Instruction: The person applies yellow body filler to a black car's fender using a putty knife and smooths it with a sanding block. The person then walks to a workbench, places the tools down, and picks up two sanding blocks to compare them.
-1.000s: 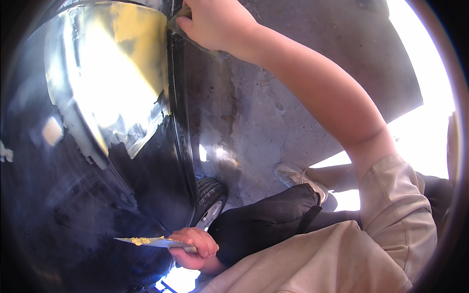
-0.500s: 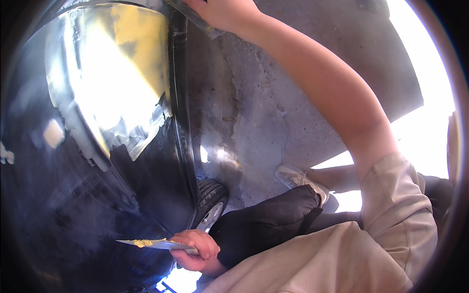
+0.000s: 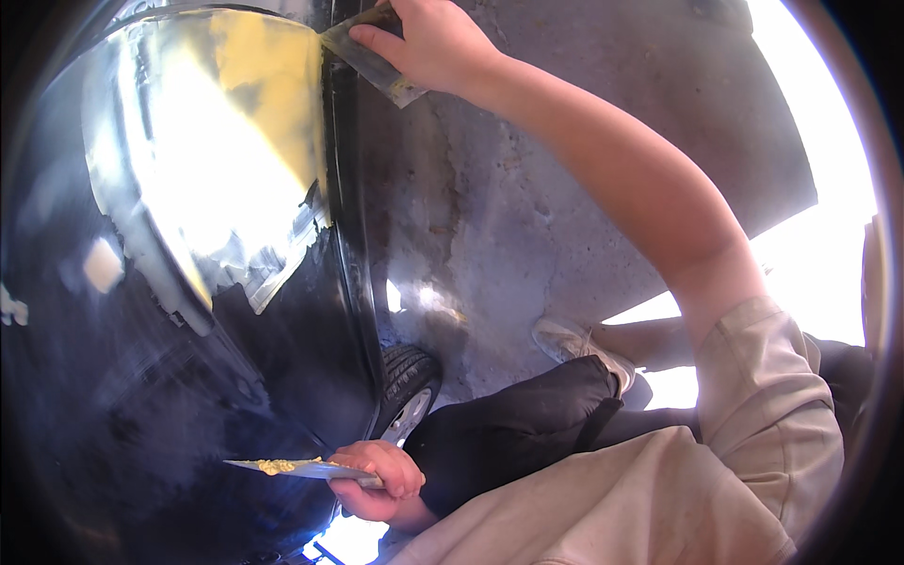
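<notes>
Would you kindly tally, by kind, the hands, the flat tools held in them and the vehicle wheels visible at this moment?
Hands: 2 (left hand, right hand)
Flat tools held: 2 (pale blade, dark spreader)
Wheels: 1 (partly visible wheel)
Total: 5

Holding the left hand (image 3: 375,478) low, with the fingers (image 3: 377,458) curled over in a closed grip and the left thumb (image 3: 350,489) along the lower side. Showing little of the left forearm (image 3: 411,514). Reaching up and leftward with the right arm (image 3: 621,179) in a long curve, slightly bent at the elbow (image 3: 718,268), nearly straight at the wrist (image 3: 480,68). Gripping high up with the right hand (image 3: 435,42), well apart from the left, with the right thumb (image 3: 377,42) extended.
</notes>
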Demonstrator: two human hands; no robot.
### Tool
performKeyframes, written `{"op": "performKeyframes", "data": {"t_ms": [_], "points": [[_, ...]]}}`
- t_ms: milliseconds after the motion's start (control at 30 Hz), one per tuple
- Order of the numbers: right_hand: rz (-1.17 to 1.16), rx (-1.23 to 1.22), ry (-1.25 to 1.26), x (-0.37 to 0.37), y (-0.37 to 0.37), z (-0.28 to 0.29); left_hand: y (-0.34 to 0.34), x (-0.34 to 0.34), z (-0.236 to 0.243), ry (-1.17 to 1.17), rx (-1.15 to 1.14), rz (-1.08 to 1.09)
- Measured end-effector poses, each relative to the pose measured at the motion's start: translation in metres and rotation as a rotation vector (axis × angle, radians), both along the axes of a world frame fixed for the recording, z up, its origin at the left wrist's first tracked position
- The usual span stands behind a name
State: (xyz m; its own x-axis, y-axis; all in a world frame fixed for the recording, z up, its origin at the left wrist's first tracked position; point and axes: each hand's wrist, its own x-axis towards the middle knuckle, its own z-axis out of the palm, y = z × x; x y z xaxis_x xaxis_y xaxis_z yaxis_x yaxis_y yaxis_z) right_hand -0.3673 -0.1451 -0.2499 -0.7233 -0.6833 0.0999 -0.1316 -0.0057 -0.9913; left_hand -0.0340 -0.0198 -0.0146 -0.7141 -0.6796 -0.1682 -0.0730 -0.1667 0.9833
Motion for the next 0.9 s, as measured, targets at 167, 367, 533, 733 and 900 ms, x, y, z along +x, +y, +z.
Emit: {"op": "performKeyframes", "data": {"t_ms": [167,367,533,733,900], "points": [[0.085,0.095,0.005,0.019,0.008,0.002,0.0,-0.001,-0.001,-0.008,0.0,0.002],[0.196,0.13,0.092,0.035,0.012,-0.007,-0.001,-0.004,-0.001,-0.002,0.004,-0.023],[0.147,-0.03,0.079,0.042,0.01,-0.02,0.0,-0.004,-0.001,-0.007,0.028,0.028],[0.113,-0.097,-0.199,0.044,0.003,-0.015,-0.002,-0.001,-0.001,0.002,0.015,-0.029],[0.171,-0.077,-0.1,0.051,0.004,-0.018,0.0,0.001,0.001,-0.006,-0.008,-0.031]]}}
